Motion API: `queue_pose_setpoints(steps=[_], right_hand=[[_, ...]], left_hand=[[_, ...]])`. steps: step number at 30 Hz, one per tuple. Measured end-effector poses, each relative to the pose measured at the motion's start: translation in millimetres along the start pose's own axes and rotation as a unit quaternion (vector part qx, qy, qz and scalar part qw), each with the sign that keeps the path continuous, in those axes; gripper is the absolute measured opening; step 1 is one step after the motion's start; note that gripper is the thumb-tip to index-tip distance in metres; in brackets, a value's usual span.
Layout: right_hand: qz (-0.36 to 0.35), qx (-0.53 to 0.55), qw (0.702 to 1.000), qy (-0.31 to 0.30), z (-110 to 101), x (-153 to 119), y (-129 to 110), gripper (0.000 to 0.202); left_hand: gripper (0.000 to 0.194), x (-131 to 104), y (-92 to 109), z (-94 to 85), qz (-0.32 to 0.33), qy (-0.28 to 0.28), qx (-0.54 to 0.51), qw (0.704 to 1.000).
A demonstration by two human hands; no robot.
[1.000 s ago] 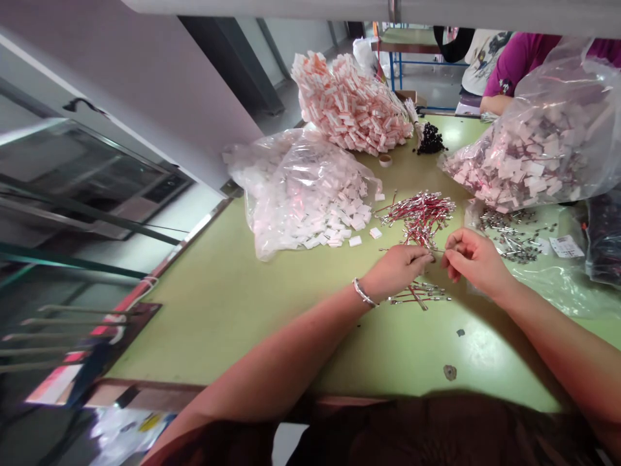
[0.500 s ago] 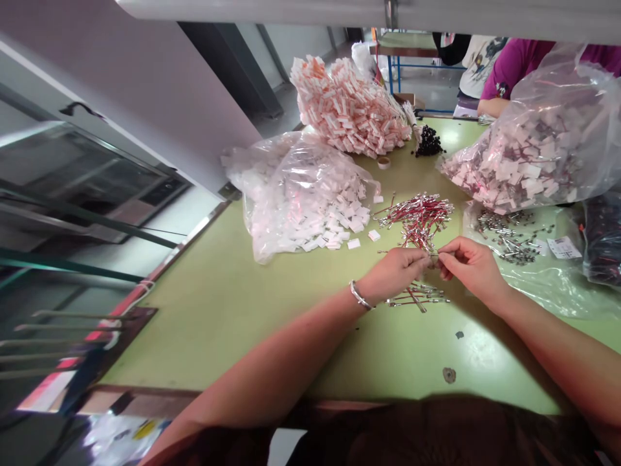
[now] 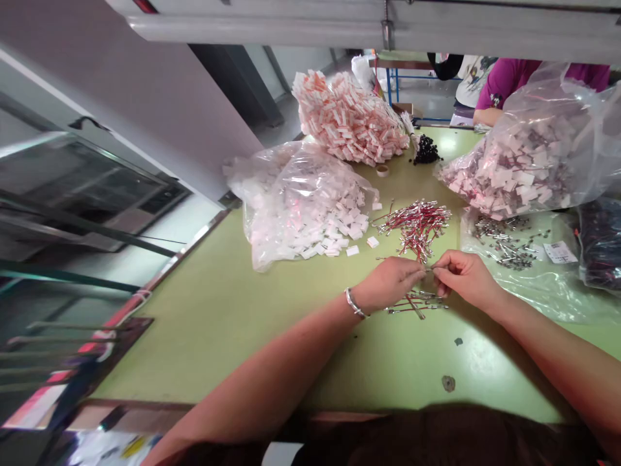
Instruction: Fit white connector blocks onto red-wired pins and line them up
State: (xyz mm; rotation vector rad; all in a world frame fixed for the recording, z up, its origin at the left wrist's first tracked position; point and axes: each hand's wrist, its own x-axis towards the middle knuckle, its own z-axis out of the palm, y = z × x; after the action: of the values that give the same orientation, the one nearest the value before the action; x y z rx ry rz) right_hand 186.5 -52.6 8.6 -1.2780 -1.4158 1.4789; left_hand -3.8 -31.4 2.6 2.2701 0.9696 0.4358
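Note:
My left hand (image 3: 394, 282), with a silver bracelet at the wrist, and my right hand (image 3: 460, 276) meet over the green table (image 3: 233, 336). Both pinch a small, thin metallic piece (image 3: 429, 268) between their fingertips; its details are too small to make out. Just beyond the hands lies a pile of short red wires with metal ends (image 3: 421, 220). A smaller group of such wires (image 3: 416, 304) lies on the near side, partly hidden by my left hand.
An open plastic bag of white connectors (image 3: 310, 207) lies left, a heap of pinkish-white pieces (image 3: 349, 120) behind it. At right are another full bag (image 3: 524, 168), a flat bag with small metal parts (image 3: 517, 249) and a dark bundle (image 3: 601, 246). A person's purple sleeve (image 3: 509, 81) shows behind.
The camera view has shifted slightly, so the scene sits a little lower. Both hands stay together at about the same place, with the fingertips slightly changed.

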Motion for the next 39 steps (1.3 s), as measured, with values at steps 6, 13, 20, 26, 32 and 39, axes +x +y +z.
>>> queue_pose_setpoints(steps=[6,13,20,26,32,39], right_hand=[[0.031,-0.013,0.999,-0.021,10,-1,5,0.022],[-0.094,-0.336,0.937,0.038,-46,9,-18,0.017],[0.053,-0.602,0.781,0.158,-115,34,-8,0.022],[0.015,-0.658,0.736,0.158,-95,41,14,0.022],[-0.009,-0.628,0.759,0.174,-86,31,-3,0.018],[-0.108,-0.361,0.925,0.038,-30,11,-10,0.011]], left_hand=[[0.028,0,1,1.9,0.013,-0.043,0.210,0.977],[0.032,-1,3,-17.2,0.061,-0.123,0.073,0.988],[0.042,-1,5,-26.5,-0.022,-0.024,0.053,0.998],[0.011,8,-25,-9.3,-0.073,0.046,0.124,0.989],[0.014,15,-24,0.5,-0.014,0.034,0.209,0.977],[0.010,6,-17,-9.2,-0.094,0.169,-0.065,0.979]])
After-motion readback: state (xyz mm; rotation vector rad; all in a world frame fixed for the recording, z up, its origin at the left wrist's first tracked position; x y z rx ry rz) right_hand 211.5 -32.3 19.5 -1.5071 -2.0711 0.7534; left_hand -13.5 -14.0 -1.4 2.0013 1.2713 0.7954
